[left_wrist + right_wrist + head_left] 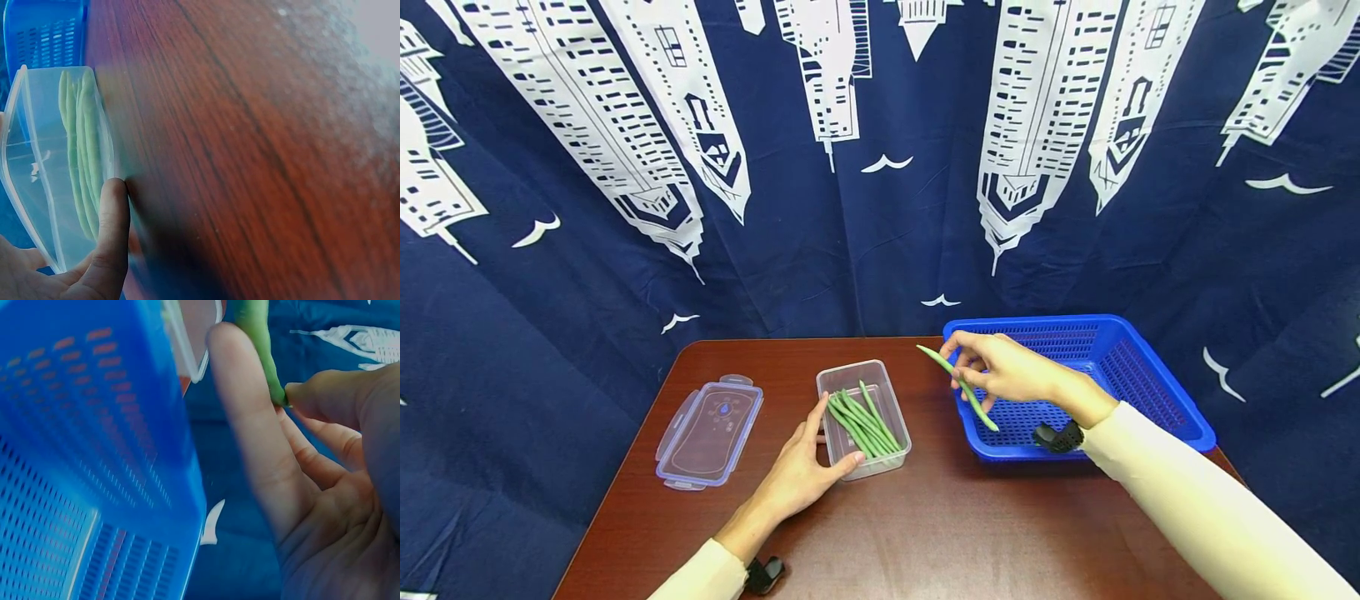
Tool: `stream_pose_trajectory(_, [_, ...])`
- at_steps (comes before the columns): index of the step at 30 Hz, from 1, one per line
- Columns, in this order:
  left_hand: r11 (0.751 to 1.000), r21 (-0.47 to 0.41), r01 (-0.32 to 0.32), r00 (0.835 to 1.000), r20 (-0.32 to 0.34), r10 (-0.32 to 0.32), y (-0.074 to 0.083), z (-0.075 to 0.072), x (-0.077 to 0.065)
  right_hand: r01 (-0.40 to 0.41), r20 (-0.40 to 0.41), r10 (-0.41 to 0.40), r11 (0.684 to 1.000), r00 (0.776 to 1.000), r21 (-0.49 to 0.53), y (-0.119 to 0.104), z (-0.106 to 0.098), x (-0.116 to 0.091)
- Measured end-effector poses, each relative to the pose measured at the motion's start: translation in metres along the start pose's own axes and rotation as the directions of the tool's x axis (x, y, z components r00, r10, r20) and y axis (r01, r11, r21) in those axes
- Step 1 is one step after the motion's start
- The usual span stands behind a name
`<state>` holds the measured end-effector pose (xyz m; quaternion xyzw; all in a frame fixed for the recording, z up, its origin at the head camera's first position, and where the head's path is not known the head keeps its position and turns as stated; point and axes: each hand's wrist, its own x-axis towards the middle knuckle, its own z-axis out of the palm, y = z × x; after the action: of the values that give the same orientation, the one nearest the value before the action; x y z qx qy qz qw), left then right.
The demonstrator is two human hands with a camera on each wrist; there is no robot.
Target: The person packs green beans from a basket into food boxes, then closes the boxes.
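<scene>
Counter (970,525) nearest. My L hand (799,475): thumb and fingers extended, touching clear container (891,400); several green beans (861,425) lie inside its walls. Lid (711,433) lies L of container, apart. My R hand (1011,368) pinches 1 separate bean (976,405) over L edge of blue basket (1150,375), R of container w/ gap betw. Printed cloth (850,250) hangs behind counter.

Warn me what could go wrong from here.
The right hand pinches one slim green bean, which might swivel or slip out. It is also close to the blue basket, so it could snag on the rim. The left hand touches the clear container; with the lid lying apart, a bump might tip out the beans inside.
</scene>
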<state>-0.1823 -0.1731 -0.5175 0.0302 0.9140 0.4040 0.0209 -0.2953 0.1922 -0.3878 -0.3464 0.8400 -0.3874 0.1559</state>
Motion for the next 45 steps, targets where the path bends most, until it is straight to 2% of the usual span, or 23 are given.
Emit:
stream_pose_trajectory(8, [1.0,-0.004,-0.001,1.0,0.001,0.001,0.0,0.001,0.0,0.042,-0.004,-0.042,0.998,0.999,-0.036,-0.01,0.024,0.016])
stream_pose_trajectory(13, [1.0,-0.004,-0.007,1.0,0.003,0.007,0.001,0.001,0.001,0.058,-0.039,-0.059,0.998,0.997,-0.032,-0.017,0.035,0.027])
stream_pose_trajectory(23, [1.0,0.005,-0.006,1.0,0.006,0.006,0.001,0.0,0.002,0.041,-0.093,-0.046,0.998,0.995,-0.052,-0.03,0.056,0.053])
stream_pose_trajectory(34, [1.0,0.014,-0.002,1.0,0.003,0.002,0.0,-0.001,0.001,-0.062,-0.026,0.06,0.992,0.998,-0.113,-0.033,0.08,0.082])
stream_pose_trajectory(45, [1.0,0.012,0.002,1.0,0.008,-0.002,0.001,-0.002,0.0,-0.09,0.017,0.094,0.984,0.995,-0.154,-0.026,0.096,0.1])
